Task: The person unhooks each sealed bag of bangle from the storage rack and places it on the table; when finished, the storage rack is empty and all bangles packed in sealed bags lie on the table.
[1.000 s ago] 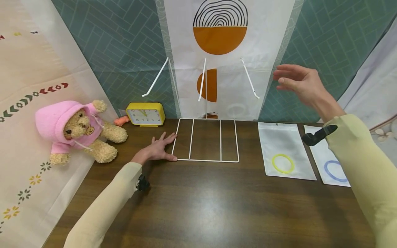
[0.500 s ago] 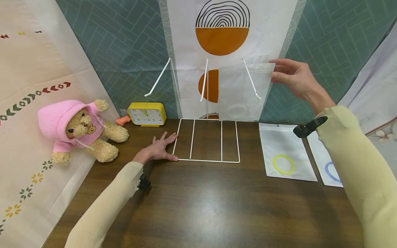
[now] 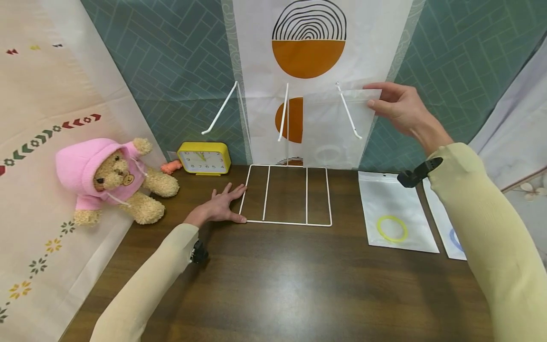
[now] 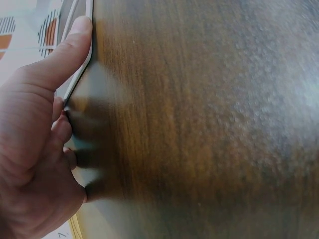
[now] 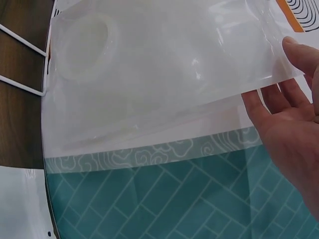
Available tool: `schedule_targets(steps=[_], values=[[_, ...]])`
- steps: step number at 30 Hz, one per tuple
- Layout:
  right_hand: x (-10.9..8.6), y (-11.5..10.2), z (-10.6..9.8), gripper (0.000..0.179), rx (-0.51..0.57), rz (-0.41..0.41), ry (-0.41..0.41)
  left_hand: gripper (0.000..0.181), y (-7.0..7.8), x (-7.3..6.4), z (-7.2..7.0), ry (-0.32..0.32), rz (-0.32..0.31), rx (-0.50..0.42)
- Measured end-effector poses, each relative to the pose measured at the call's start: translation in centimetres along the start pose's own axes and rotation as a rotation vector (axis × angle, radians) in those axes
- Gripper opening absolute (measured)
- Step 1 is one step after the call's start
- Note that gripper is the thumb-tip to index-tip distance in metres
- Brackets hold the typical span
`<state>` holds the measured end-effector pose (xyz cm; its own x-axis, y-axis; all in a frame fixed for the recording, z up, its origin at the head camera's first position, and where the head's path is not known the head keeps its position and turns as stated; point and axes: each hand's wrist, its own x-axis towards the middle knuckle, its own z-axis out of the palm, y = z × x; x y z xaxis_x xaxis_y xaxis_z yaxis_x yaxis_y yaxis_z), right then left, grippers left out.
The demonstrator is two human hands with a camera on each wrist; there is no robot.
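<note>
Left of the left fingers sits a pink-hooded teddy bear (image 3: 115, 180); beyond them, a yellow clock (image 3: 204, 159). The left hand (image 3: 220, 205), fingers spread wide, touches the left side of a white wire rack (image 3: 290, 223) on the surface (image 3: 273, 285). Well right, a translucent bag (image 3: 331, 126) holding a pale ring (image 5: 112, 42) extends left and down from the right hand (image 3: 399, 107), whose fingers pinch its upper corner. Below those fingers lies a packet (image 3: 395, 204) with a yellow ring (image 3: 405, 230).
</note>
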<state>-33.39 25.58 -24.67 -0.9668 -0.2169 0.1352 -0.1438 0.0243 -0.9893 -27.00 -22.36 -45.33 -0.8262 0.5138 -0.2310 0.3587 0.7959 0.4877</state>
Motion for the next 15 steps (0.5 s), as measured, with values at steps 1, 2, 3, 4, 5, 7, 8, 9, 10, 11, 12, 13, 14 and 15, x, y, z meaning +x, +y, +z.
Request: schedule_targets(steps=[1,2,3,4,5,7,8,9,10,11,12,13,14,15], values=[[0.07,-0.01,0.06,0.046,-0.01,0.004,0.003,0.106,0.02,-0.01,-0.01,0.004,0.005,0.001],[0.12,-0.03,0.13,0.046,-0.02,0.008,0.003,0.106,0.07,-0.02,0.01,0.008,0.009,0.003],[0.17,-0.03,0.19,0.046,-0.024,0.012,0.004,0.106,0.07,-0.02,0.03,0.013,0.015,0.006],[0.23,-0.05,0.26,0.046,-0.027,0.016,0.005,0.106,0.09,-0.04,0.03,0.013,0.015,0.007],[0.27,-0.06,0.32,0.046,-0.019,0.019,0.003,0.107,0.11,-0.05,0.04,0.012,0.014,0.011],[0.35,-0.04,0.42,0.045,0.021,0.024,0.001,0.107,0.14,-0.06,0.06,0.009,0.01,0.014],[0.38,-0.05,0.46,0.045,0.038,0.026,0.001,0.107,0.14,-0.04,0.07,0.009,0.009,0.016],[0.42,-0.04,0.5,0.044,0.057,0.027,0.003,0.107,0.15,-0.05,0.05,0.007,0.006,0.016],[0.44,-0.05,0.55,0.044,0.067,0.03,0.004,0.108,0.16,-0.05,0.03,0.005,0.004,0.017],[0.47,-0.06,0.59,0.045,0.079,0.033,0.007,0.108,0.16,-0.04,0.03,0.004,0.004,0.018],[0.49,-0.07,0.63,0.044,0.085,0.035,0.01,0.108,0.15,-0.02,0.03,0.003,0.004,0.017],[0.53,-0.08,0.66,0.045,0.084,0.037,0.012,0.108,0.14,-0.01,0.02,0.002,0.003,0.017],[0.55,-0.12,0.72,0.044,0.083,0.04,0.015,0.108,0.12,0.0,0.02,0.003,0.003,0.019],[0.58,-0.15,0.78,0.044,0.086,0.04,0.014,0.108,0.11,0.01,0.01,0.004,0.002,0.019]])
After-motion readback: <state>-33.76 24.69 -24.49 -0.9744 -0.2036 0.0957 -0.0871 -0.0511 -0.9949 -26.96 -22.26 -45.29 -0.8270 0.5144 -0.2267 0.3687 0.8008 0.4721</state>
